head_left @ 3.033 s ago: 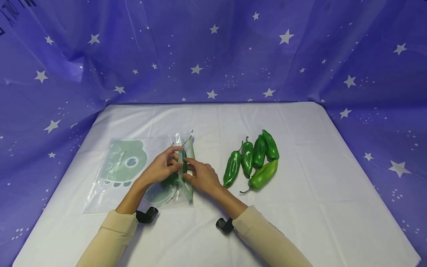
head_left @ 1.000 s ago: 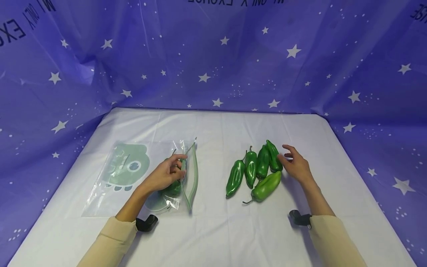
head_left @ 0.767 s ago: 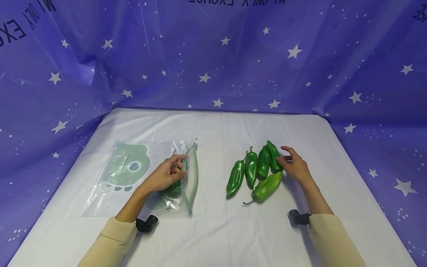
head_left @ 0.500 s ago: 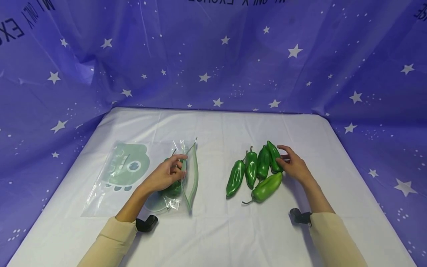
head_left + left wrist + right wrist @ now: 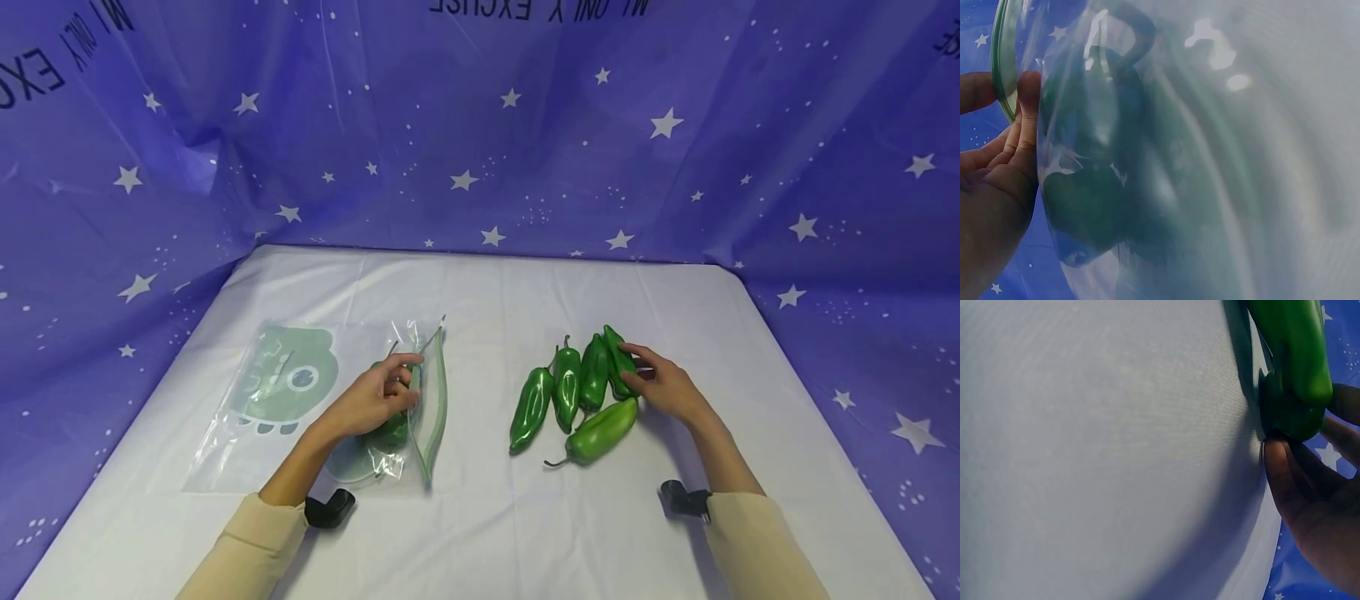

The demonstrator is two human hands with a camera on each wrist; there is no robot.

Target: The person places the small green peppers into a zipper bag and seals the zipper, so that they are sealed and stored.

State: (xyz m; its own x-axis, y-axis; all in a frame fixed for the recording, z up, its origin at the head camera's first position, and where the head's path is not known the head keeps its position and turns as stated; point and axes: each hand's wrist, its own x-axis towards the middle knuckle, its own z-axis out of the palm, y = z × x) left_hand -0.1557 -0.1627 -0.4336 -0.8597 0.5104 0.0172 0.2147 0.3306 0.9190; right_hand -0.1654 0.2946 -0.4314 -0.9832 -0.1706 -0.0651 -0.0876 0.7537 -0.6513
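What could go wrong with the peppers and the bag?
The right hand pinches the rightmost dark pepper, whose shiny skin might slip. Lifting it could bump the light green pepper close by. The left hand pinches one side of the bag opening, so it might flop shut.

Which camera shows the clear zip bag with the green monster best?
The head view. It frames the clear zip bag from green monster print to open end, though the left hand covers part. The left wrist view gives only a partial, blurry close-up; the right wrist view shows none of it.
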